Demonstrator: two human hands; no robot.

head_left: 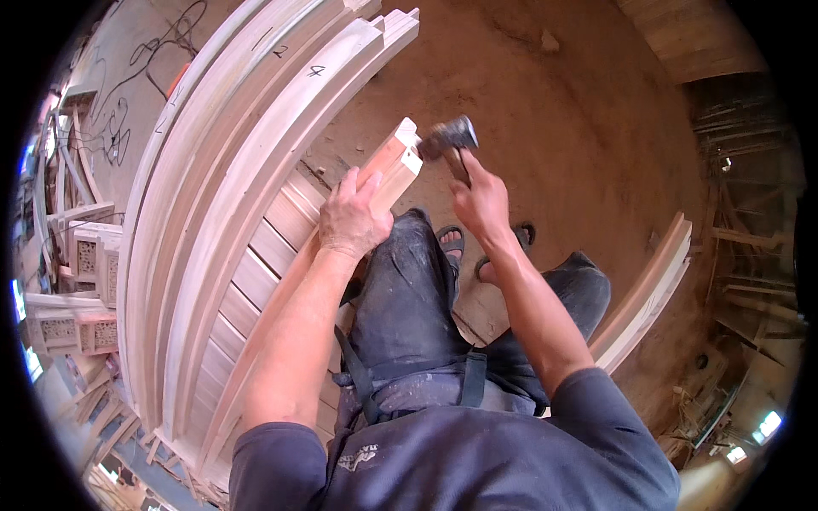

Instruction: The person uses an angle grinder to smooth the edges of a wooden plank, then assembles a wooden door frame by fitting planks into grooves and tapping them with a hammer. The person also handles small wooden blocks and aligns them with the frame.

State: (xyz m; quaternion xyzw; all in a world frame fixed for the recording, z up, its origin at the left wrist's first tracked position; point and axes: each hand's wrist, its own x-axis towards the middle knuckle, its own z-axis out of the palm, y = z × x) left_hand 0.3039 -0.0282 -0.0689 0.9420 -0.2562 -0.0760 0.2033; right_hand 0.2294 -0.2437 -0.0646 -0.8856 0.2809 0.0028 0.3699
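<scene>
My left hand [354, 217] is closed around a pale wooden beam [394, 180] near its end, where a notch or tongue is cut. The beam runs back along my left thigh beneath my forearm. My right hand [482, 200] grips the short wooden handle of a hammer [455, 136]. Its dark metal head is level with the beam's cut end and close to it; whether they touch I cannot tell. The head is slightly blurred, so its exact shape is unclear.
Several long wooden rails [281, 119] with pencil marks stand along my left, above wooden slats [256, 277]. Another pale rail [648, 285] lies on the right. My sandalled feet rest on the brown floor [562, 111]. Cables [162, 51] and carved wooden panels [94, 255] are at far left.
</scene>
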